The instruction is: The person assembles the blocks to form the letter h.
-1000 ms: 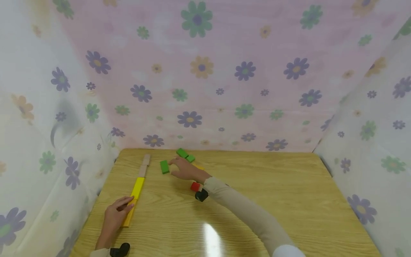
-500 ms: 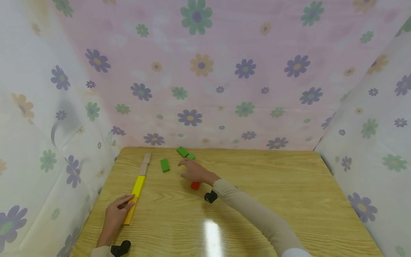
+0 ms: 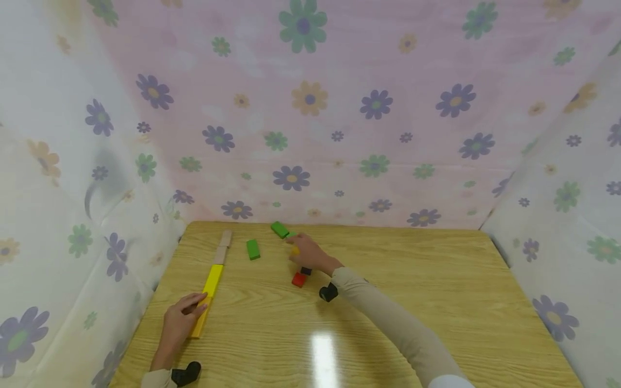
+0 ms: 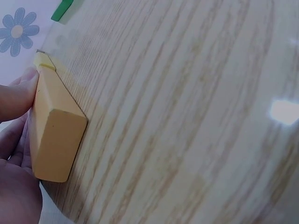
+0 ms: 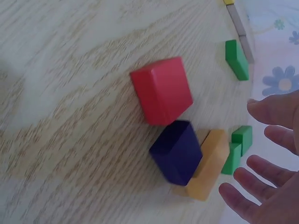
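Note:
My left hand [image 3: 178,320] rests its thumb and fingertips on a long orange block [image 3: 200,322], whose end faces the left wrist view. This block continues a row with a yellow block [image 3: 213,279] and two beige blocks [image 3: 220,255]. My right hand [image 3: 311,253] hovers farther back with its fingers spread, holding nothing. Under and around it lie a red block [image 5: 163,91], a dark blue block [image 5: 178,151], a second orange block [image 5: 212,161] and two green blocks [image 5: 242,138]. In the head view the hand partly covers these. A separate green block [image 3: 253,249] lies nearer the row.
The blocks lie on a wood-grain table [image 3: 417,302] whose far edge meets a flowered cloth wall [image 3: 335,156]. Similar cloth encloses the left and right sides. A black wrist camera [image 3: 328,292] hangs low over the table below my right sleeve.
My right hand has drawn back to the right, away from the separate green block, and now hovers over the other cluster. The left hand stays on the orange block; the row looks unchanged.

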{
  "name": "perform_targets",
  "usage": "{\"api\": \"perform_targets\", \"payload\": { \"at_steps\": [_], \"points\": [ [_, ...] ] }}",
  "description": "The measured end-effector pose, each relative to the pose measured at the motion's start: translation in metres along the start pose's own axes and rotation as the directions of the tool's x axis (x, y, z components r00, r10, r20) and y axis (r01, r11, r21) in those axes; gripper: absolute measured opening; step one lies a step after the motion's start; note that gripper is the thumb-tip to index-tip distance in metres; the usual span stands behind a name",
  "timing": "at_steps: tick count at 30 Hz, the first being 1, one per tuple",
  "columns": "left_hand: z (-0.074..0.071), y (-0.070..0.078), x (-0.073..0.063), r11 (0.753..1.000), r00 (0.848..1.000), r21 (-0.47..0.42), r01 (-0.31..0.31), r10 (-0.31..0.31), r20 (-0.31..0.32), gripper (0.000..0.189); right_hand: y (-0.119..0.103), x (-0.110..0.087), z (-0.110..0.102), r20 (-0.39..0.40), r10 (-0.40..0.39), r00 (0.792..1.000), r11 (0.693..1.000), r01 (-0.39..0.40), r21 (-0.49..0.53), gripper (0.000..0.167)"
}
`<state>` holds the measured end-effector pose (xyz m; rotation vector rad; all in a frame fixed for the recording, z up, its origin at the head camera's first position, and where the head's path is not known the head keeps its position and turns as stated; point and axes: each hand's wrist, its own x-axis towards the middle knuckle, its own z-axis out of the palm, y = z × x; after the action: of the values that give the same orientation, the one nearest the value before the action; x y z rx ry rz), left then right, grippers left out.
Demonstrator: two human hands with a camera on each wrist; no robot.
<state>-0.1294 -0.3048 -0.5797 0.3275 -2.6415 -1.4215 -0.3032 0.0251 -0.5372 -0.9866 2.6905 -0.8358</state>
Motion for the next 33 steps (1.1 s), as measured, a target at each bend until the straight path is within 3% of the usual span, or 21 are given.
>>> {"api": "perform_targets", "payload": {
  "at_steps": [6, 15, 22, 33],
  "points": [
    [0.001, -0.002, -0.001, 1.0, 1.0, -0.003, -0.004, 0.004, -0.005, 0.03, 0.008, -0.005, 0.0, -0.003, 0.053, 0.999, 0.998, -0.053, 0.031, 0.043],
    [0.005, -0.002, 0.0, 1.0, 1.0, 0.0, 0.018, -0.018, 0.004, 0.033, 0.018, -0.01, 0.0, 0.008, 0.09, 0.996, 0.996, -0.09, -0.023, 0.039],
    [0.005, -0.006, 0.001, 1.0, 1.0, -0.024, -0.003, 0.003, -0.006, 0.031, 0.023, -0.012, 0.0, 0.024, 0.06, 0.998, 0.997, -0.058, -0.05, 0.04],
    [0.002, -0.007, 0.002, 1.0, 1.0, 0.024, 0.005, -0.005, -0.01, 0.033, 0.028, -0.013, 0.001, 0.133, 0.002, 0.991, 0.999, 0.004, -0.045, 0.06]
  ]
}}
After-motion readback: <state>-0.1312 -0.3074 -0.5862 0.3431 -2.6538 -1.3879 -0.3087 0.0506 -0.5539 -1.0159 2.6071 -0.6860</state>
